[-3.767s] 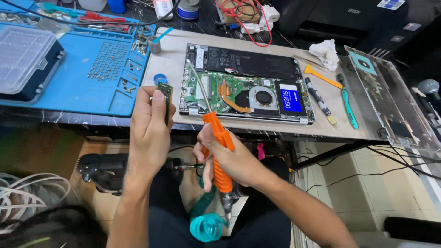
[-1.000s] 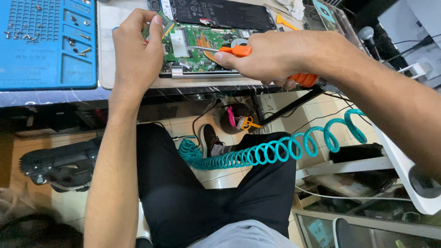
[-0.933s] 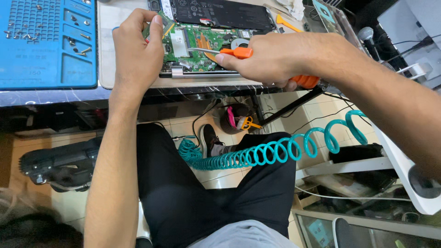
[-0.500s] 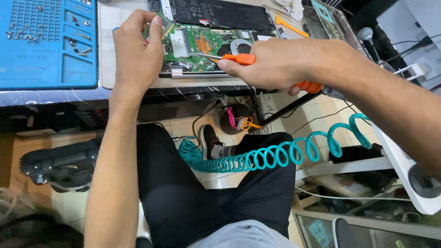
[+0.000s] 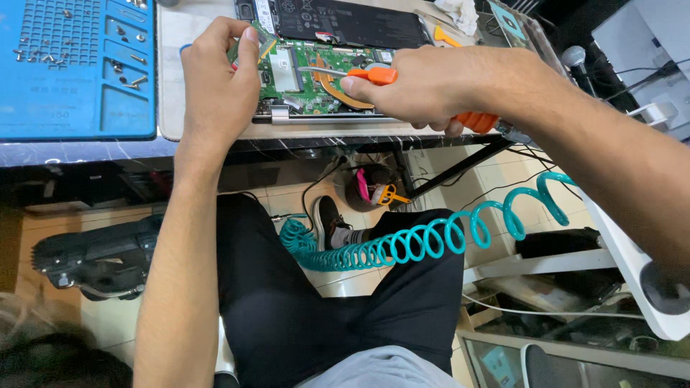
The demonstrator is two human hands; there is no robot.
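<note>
- Workbench surface [image 5: 208, 133] is seen from above, its front edge running across the upper part of the view; tiled floor and the seated person's dark-clad legs are seen below it.
- An opened laptop [image 5: 323, 65] lies on the bench with its base cover removed; the green mainboard [image 5: 302, 86] and the black battery [image 5: 345, 21] are exposed.
- The left hand [image 5: 215, 86] is held at the left edge of the mainboard. Its fingers are closed in a pinch on a small green circuit module [image 5: 248, 47], gripped between thumb and fingertips.
- The right hand [image 5: 424, 86] is wrapped tightly around an orange-handled air blow gun [image 5: 381, 75]. Its thin metal nozzle [image 5: 323, 70] extends leftward over the mainboard.
- Key relation: the nozzle's long axis runs roughly right to left, with the tip pointing toward the left hand. The module lies just left of and slightly above the tip, close but not touching. The left hand is the nearer of the two to the module.
- A teal coiled hose [image 5: 402, 244] hangs from the tool's rear and is draped across the lap.
- A blue parts mat [image 5: 79, 72] with loose screws [image 5: 43, 54] lies at the left of the bench.
</note>
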